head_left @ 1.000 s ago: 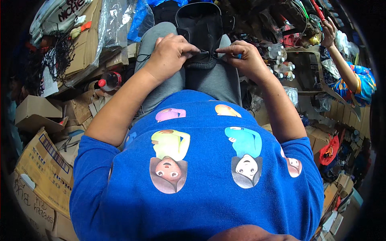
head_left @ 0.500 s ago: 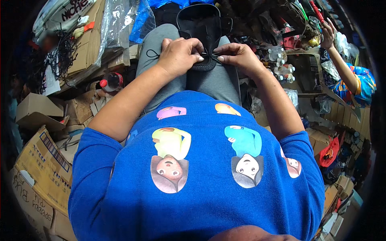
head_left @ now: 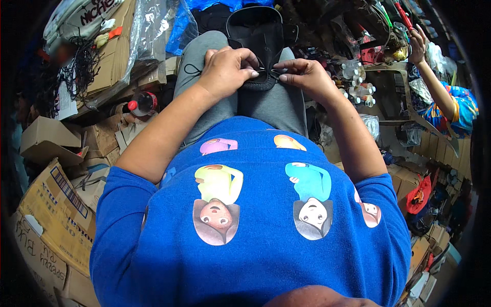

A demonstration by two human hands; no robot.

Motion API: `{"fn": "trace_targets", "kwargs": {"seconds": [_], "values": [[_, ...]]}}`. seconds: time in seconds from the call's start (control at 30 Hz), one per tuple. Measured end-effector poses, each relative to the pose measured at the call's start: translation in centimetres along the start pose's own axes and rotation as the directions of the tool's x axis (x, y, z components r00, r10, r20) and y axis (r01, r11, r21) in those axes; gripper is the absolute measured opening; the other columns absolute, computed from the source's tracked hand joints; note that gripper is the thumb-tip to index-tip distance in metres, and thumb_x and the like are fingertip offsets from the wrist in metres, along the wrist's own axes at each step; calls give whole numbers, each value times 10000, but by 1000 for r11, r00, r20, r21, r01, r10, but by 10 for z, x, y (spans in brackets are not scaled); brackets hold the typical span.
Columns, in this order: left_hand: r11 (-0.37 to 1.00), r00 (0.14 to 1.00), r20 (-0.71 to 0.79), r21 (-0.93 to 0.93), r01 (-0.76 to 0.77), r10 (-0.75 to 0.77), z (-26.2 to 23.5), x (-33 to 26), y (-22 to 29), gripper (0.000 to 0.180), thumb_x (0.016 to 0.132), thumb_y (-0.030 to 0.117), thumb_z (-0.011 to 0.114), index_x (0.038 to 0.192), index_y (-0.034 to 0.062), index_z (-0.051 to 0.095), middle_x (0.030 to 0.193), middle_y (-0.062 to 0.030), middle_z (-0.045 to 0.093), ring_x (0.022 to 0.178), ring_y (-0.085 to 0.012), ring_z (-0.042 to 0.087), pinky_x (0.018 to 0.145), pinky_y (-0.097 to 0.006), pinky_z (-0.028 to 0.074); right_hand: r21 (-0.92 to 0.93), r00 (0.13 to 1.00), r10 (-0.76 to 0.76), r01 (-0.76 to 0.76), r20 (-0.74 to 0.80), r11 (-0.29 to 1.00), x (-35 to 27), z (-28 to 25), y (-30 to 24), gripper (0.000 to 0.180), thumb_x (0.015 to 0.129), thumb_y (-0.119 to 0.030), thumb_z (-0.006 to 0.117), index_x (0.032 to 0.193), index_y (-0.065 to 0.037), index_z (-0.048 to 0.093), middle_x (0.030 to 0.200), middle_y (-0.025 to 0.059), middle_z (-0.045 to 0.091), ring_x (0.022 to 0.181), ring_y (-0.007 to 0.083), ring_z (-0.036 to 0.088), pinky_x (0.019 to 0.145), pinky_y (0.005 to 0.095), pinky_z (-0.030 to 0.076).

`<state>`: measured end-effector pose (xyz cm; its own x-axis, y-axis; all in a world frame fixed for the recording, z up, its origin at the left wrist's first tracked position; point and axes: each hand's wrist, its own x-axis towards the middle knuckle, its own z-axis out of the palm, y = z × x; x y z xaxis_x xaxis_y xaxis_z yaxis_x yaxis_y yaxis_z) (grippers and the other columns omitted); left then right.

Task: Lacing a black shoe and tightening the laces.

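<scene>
A black shoe (head_left: 254,36) lies across my grey-clad thighs, its wide opening away from me and its rounded, seamed toe towards me. Over the toe, my left hand (head_left: 227,69) is closed in a pinch on a black cord (head_left: 193,70), a loop of which sticks out at the left. Opposite it, my right hand (head_left: 307,77) pinches a dark strand at the toe seam. A thin pale sliver shows between the fingertips; I cannot tell whether it is a needle or thread.
At the left are a red-capped bottle (head_left: 143,104), cardboard boxes (head_left: 51,138) and a tangle of black cords (head_left: 76,66). Several clear bottles (head_left: 360,92) stand at the right beside a chair-like frame (head_left: 404,92). Another person's raised hand (head_left: 417,46) holds something red.
Very little differs. My right fingertips have shifted slightly and the shoe sits marginally lower and to the right in the picture. Both hands keep their pinch.
</scene>
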<state>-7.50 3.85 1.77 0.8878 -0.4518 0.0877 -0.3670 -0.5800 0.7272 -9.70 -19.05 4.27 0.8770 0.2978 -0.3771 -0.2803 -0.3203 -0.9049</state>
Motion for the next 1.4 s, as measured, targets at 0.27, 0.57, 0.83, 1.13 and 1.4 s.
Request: {"fn": "trace_targets", "kwargs": {"seconds": [0.27, 0.57, 0.83, 1.13, 1.4], "values": [[992, 974, 194, -28, 123, -115, 4, 14, 6, 156, 745, 215, 704, 877, 134, 682, 778, -12, 679, 815, -168, 602, 840, -381, 328, -145, 1000, 6, -4, 13, 989, 20, -1, -4, 152, 792, -80, 718, 917, -12, 665, 826, 6, 653, 760, 58, 581, 714, 210, 477], [933, 978, 141, 304, -193, 156, -22, 7, 7, 100, 787, 225, 672, 861, 158, 678, 835, -18, 660, 928, -214, 535, 836, -417, 290, -126, 999, 15, -9, 49, 992, 23, -24, 0, 102, 773, -101, 735, 812, -40, 664, 735, -14, 620, 683, 64, 554, 638, 218, 446], [983, 973, 232, 179, -49, 6, -10, 11, 7, 120, 844, 177, 571, 942, 119, 607, 856, -88, 642, 916, -297, 586, 812, -446, 403, -163, 998, -41, 50, 57, 985, 7, -22, 5, 140, 794, -131, 733, 817, -16, 656, 843, -2, 562, 792, 81, 555, 681, 228, 445], [932, 929, 310, 232, -278, 200, -5, 19, 15, 106, 850, 154, 549, 929, 102, 596, 837, -104, 635, 882, -292, 594, 783, -435, 421, -557, 920, -363, 224, -150, 800, 15, -56, 2, 186, 786, -176, 710, 907, -50, 647, 965, 84, 565, 900, 236, 594, 742, 334, 484], [936, 939, 231, 185, -300, 255, -3, 15, 2, 90, 840, 142, 554, 915, 95, 571, 799, -100, 622, 861, -293, 586, 771, -429, 412, -914, 828, -445, 403, 341, 50, 5, -8, -41, 82, 820, -213, 581, 848, -140, 607, 788, 41, 623, 813, 240, 614, 806, 387, 407]]}}
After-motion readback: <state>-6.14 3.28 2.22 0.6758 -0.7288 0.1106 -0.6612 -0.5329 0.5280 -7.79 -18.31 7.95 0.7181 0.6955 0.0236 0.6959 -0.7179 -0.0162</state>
